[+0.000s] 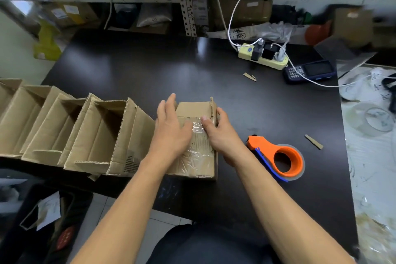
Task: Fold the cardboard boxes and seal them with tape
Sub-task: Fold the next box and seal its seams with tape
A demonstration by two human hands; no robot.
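L hand point(171, 128) flat, open on taped box point(199, 156); R hand point(218, 133) gripping box's right edge.

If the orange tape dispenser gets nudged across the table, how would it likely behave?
The orange tape dispenser lies flat on its side, so it would probably slide, not roll. It looks like light plastic, likely easy to shift on the glossy dark table.

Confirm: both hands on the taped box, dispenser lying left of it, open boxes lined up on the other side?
Wrong side. The head view shows the dispenser right of the box; the open boxes are on the left. Both hands, left and right, are on it.
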